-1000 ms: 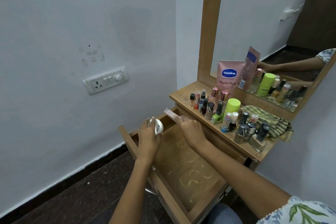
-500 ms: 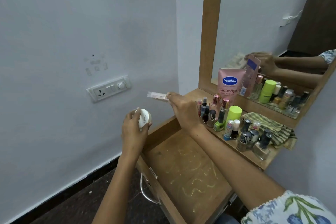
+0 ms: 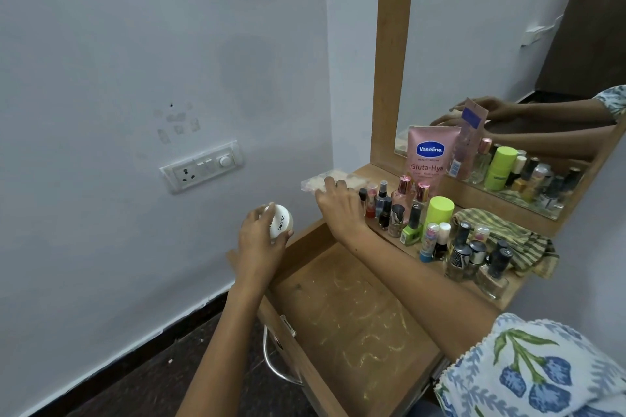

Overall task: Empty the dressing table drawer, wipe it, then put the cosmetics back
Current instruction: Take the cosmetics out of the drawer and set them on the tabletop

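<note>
The wooden drawer (image 3: 305,249) stands pulled out below me, with only pale smears on its bare bottom. My left hand (image 3: 261,240) grips a round white jar (image 3: 280,221) in the air, left of the drawer's far corner. My right hand (image 3: 340,205) reaches over the drawer and holds a flat clear packet (image 3: 321,183) at the left end of the dressing table top (image 3: 366,172). Several small bottles and nail polishes (image 3: 406,213) crowd the top just right of that hand.
A pink Vaseline tube (image 3: 428,156) leans on the mirror (image 3: 508,44). A lime-capped bottle (image 3: 438,211) and a striped green cloth (image 3: 501,240) lie further right. A switch plate (image 3: 202,166) is on the left wall. The drawer's metal handle (image 3: 274,359) juts toward me.
Both hands rose out of the drawer. The right hand carried the clear packet up to the table top's left end; the left hand lifted the white jar up and leftward.
</note>
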A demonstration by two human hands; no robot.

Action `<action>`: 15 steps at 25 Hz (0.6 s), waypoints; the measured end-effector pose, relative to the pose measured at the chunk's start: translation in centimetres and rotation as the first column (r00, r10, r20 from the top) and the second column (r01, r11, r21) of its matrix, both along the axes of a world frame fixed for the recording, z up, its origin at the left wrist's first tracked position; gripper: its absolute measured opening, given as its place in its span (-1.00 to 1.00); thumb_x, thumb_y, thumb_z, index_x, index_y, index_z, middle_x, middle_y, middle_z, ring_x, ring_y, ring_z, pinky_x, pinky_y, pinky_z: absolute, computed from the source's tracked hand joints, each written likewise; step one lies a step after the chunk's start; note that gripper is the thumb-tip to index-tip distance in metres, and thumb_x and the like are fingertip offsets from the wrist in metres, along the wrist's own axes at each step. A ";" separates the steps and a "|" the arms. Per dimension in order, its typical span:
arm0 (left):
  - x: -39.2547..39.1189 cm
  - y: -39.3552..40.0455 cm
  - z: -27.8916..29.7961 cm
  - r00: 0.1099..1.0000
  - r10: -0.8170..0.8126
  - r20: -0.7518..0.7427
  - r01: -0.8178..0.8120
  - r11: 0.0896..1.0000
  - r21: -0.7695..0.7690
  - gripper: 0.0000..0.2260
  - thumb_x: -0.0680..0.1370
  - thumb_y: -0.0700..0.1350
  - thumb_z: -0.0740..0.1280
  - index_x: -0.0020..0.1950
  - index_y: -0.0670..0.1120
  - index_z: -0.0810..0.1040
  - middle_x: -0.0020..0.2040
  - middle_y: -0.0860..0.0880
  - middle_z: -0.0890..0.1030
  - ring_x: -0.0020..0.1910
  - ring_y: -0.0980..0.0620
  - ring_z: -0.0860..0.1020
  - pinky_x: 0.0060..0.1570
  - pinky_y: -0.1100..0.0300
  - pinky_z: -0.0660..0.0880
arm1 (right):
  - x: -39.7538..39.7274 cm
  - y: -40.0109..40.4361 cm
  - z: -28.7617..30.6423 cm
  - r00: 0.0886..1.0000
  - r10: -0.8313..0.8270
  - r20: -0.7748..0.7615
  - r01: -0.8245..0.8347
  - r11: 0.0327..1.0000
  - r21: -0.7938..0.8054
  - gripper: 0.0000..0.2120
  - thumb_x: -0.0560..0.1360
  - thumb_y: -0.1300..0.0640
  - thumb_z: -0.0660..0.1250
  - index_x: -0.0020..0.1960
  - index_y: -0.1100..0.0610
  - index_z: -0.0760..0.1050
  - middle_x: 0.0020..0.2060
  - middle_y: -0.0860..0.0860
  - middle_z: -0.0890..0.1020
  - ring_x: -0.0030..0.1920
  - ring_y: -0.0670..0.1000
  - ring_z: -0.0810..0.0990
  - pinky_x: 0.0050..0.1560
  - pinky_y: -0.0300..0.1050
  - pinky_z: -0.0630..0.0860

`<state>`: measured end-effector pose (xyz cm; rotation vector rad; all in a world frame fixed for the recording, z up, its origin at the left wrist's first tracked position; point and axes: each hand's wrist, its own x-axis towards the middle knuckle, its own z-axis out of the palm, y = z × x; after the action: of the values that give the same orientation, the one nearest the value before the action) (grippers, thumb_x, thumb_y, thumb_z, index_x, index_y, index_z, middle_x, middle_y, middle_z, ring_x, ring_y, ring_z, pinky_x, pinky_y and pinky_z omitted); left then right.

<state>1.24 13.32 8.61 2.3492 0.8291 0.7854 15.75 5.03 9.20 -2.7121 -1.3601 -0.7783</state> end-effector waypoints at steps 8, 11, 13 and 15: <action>1.1 -0.1 0.5 0.999 -0.041 -0.023 0.041 0.999 0.008 -0.50 0.48 -0.13 0.43 0.39 -0.19 0.41 0.34 -0.18 0.44 0.29 -0.18 0.41 0.27 -0.02 0.36 | 0.5 1.2 -0.7 0.980 -0.197 -0.019 0.191 0.968 -0.161 -0.86 0.52 0.27 0.29 0.03 0.17 0.57 -0.01 0.15 0.61 0.04 0.14 0.53 0.03 -0.01 0.40; 1.2 -0.1 0.6 0.999 -0.046 -0.021 0.046 0.999 0.006 -0.50 0.49 -0.13 0.42 0.40 -0.19 0.41 0.35 -0.18 0.43 0.30 -0.18 0.41 0.27 -0.01 0.35 | 0.6 2.0 -1.4 0.965 -0.262 -0.028 0.251 0.945 -0.209 -0.70 0.55 0.15 0.28 0.26 0.20 0.46 0.29 0.29 0.47 0.34 0.28 0.39 0.35 0.17 0.27; 1.3 -0.2 0.7 0.999 -0.048 -0.024 0.048 0.999 0.011 -0.50 0.49 -0.12 0.42 0.40 -0.19 0.40 0.35 -0.18 0.43 0.30 -0.17 0.40 0.27 0.00 0.35 | 1.0 2.3 -1.7 0.954 -0.288 -0.085 0.259 0.932 -0.254 -0.46 0.56 0.05 0.26 0.45 0.23 0.20 0.43 0.32 0.28 0.46 0.30 0.21 0.42 0.24 0.13; 1.5 -0.2 0.6 0.998 -0.049 -0.026 0.049 0.999 0.007 -0.50 0.49 -0.12 0.42 0.40 -0.18 0.41 0.35 -0.18 0.43 0.30 -0.17 0.40 0.27 0.01 0.35 | 1.4 2.5 -1.6 0.951 -0.301 -0.066 0.267 0.911 -0.314 -0.37 0.55 -0.01 0.25 0.49 0.22 0.10 0.40 0.27 0.37 0.46 0.26 0.23 0.38 0.23 0.17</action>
<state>2.69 13.15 9.26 2.3816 0.7779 0.7402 17.11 7.51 7.56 -3.1880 -1.1580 -0.4430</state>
